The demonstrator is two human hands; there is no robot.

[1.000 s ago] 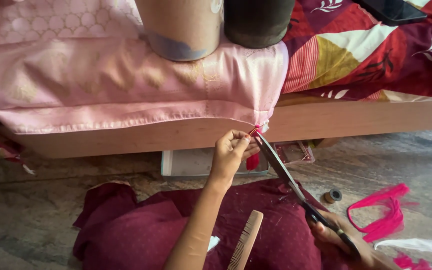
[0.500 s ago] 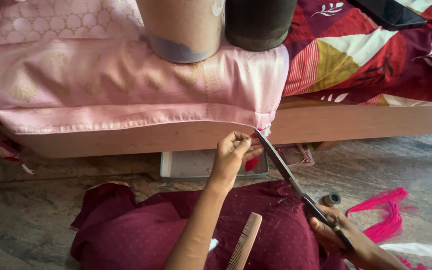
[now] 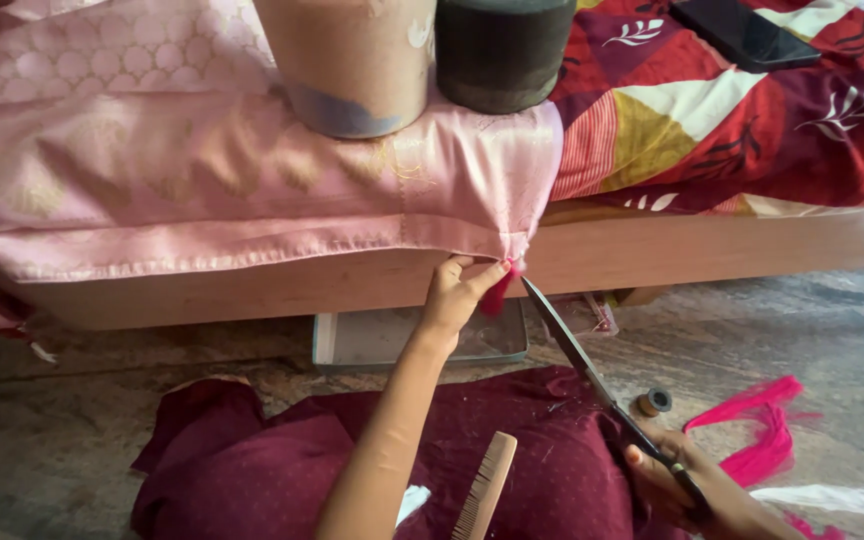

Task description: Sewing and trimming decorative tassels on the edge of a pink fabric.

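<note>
My left hand point(image 3: 455, 293) pinches a small red tassel point(image 3: 498, 294) hanging from the corner of a pink cloth point(image 3: 202, 190) draped over the edge of a wooden bed frame point(image 3: 692, 250). My right hand point(image 3: 687, 488), low at the right, grips the handles of long black scissors point(image 3: 592, 375). The blades point up and to the left, with their tip just right of the tassel. A wooden comb point(image 3: 485, 488) lies on the maroon cloth point(image 3: 282, 470) over my lap.
Two cylinders, one tan point(image 3: 350, 60) and one dark point(image 3: 504, 50), stand on the pink cloth. A phone point(image 3: 742, 32) lies on the patterned bedsheet point(image 3: 752, 120). On the floor are pink thread bundles point(image 3: 757, 430), a small spool point(image 3: 655, 402) and a tray point(image 3: 372, 342) under the bed.
The scissors' tip has stayed near the tassel while my right hand shifted slightly. My left hand keeps its pinch on the tassel at the cloth's corner.
</note>
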